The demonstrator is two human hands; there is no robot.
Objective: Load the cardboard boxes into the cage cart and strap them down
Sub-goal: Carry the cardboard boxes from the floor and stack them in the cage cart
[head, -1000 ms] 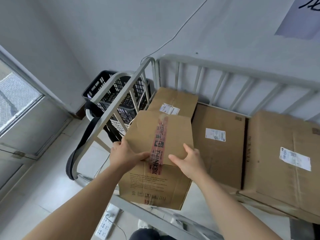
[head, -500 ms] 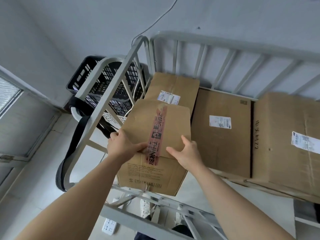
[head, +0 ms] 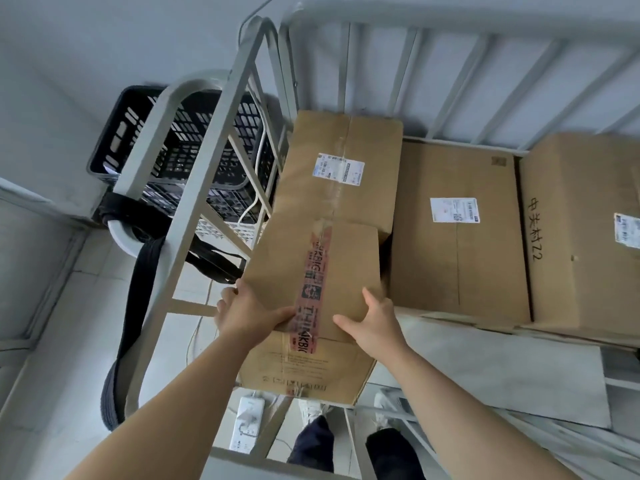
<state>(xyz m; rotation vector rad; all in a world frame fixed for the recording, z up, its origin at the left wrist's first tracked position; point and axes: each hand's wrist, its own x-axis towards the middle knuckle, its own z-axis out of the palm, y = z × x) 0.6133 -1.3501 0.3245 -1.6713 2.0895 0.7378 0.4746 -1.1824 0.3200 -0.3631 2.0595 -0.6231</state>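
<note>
A cardboard box with red printed tape (head: 311, 285) is held low inside the grey cage cart (head: 214, 140), at its front left corner. My left hand (head: 249, 313) grips the box's near left edge, thumb lying over the top. My right hand (head: 374, 323) holds the near right edge, thumb on top. Behind it sits a long labelled box (head: 343, 168). Two more labelled boxes (head: 457, 230) (head: 585, 230) fill the cart's middle and right. A black strap (head: 138, 292) hangs from the cart's left rail.
A black plastic crate (head: 180, 143) stands against the wall, left of the cart. A white power strip (head: 247, 424) lies on the tiled floor below the box. My feet (head: 311, 410) show under the cart's front rail. Bare grey cart floor (head: 485, 368) lies at the front right.
The taped box has gone down and forward into the cart's front left corner, both hands still on it. The view has tilted downward, and my feet now show.
</note>
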